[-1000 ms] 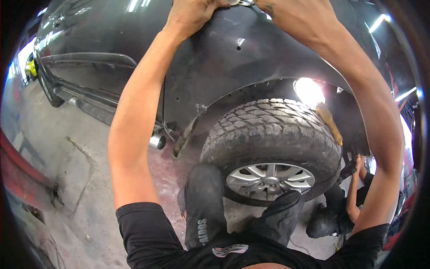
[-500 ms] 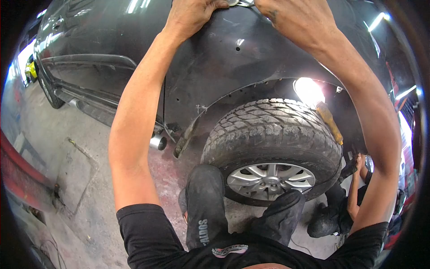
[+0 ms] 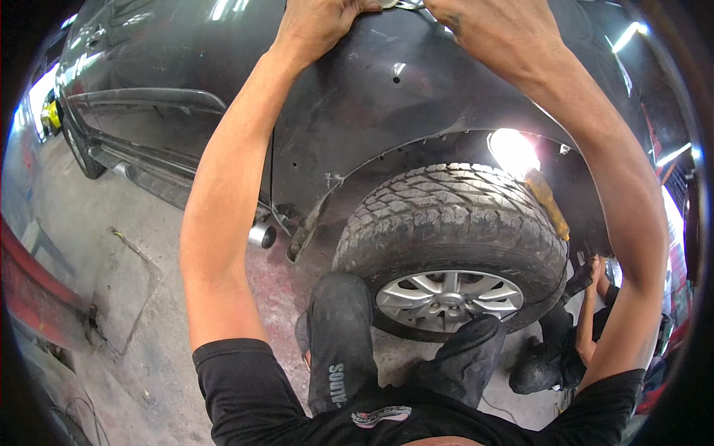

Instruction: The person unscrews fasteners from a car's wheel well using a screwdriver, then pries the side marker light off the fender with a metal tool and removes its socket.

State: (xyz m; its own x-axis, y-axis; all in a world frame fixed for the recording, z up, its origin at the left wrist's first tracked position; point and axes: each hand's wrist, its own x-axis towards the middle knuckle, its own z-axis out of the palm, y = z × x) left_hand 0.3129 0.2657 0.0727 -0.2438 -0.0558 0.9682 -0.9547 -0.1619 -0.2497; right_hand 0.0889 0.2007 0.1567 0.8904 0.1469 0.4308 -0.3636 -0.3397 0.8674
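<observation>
Both hands are at the top edge of the view, over the dark grey front fender [image 3: 357,111] of a vehicle. My left hand [image 3: 321,21] is closed, its thumb pressed on a small shiny metal piece [image 3: 407,4] that is mostly cut off by the frame. On the other side of that piece my right hand [image 3: 487,22] is curled, its fingertips partly out of view. A small round hole [image 3: 396,79] shows in the fender below the hands. Under the wheel arch stands a treaded tyre [image 3: 454,212] on a silver alloy wheel [image 3: 450,299].
A lit work lamp [image 3: 547,197] with a yellow handle rests between tyre and arch. At the lower right a co-worker [image 3: 547,364] is low beside the wheel. A side step [image 3: 141,182] runs along the vehicle's left. A red curved object [image 3: 37,290] stands at the far left.
My right hand and forearm have shifted very slightly. Both hands stay at the same spot on the fender, around the metal piece.
</observation>
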